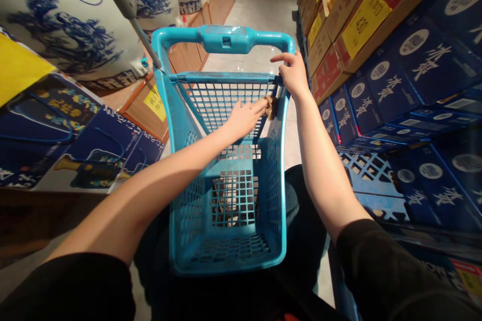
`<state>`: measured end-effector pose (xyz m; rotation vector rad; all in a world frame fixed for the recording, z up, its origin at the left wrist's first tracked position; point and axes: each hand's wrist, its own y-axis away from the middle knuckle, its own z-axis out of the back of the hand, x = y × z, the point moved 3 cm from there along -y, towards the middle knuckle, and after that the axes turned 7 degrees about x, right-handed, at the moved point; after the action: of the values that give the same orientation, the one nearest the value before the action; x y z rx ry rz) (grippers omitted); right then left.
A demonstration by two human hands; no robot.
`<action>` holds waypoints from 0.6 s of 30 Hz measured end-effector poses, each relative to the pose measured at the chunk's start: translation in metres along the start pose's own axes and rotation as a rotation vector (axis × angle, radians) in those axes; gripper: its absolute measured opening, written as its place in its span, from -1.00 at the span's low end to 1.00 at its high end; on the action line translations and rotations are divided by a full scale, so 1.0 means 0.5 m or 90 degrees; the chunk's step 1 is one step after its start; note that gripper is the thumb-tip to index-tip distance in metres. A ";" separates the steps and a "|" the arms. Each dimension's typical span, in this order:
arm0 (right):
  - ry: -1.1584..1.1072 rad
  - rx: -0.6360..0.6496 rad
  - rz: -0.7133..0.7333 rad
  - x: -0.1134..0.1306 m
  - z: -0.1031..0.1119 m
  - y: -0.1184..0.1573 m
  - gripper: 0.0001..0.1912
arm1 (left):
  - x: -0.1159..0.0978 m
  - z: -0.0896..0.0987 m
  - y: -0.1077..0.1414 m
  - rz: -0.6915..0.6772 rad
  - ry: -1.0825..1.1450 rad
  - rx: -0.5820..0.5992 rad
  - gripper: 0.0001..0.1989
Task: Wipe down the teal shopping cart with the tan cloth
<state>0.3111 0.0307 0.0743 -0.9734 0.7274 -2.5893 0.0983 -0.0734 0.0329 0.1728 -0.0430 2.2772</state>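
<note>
A blue plastic shopping cart stands between my knees, its handle bar at the far side. Inside it, near the right wall, my left hand presses a crumpled brown cloth with its fingers. My right hand rests on the right end of the handle frame, index finger stretched out to the left and the other fingers bent over the frame. A mesh flap slants across the far part of the basket. The basket's grid bottom shows below my left arm.
Large blue-and-white jars stand on wooden boxes at the left, beside blue gift bags. Stacked blue cartons and brown boxes line the right. A grey pole crosses the upper left. Tiled floor shows beyond the cart.
</note>
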 end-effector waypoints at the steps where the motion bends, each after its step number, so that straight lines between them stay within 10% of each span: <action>1: -0.011 0.004 -0.023 -0.003 0.000 -0.002 -0.69 | 0.009 0.013 0.002 0.013 -0.004 -0.031 -0.31; 10: -0.042 0.041 -0.071 -0.013 0.003 -0.005 -0.65 | -0.021 -0.051 0.018 -0.004 0.005 0.047 -0.55; 18: -0.050 0.023 -0.097 0.012 0.009 0.005 -0.67 | 0.078 0.030 0.048 0.033 -0.034 -0.093 -0.60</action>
<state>0.3099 0.0245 0.0793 -1.1547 0.6047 -2.6651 0.0567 -0.0609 0.0536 0.1575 -0.2441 2.3097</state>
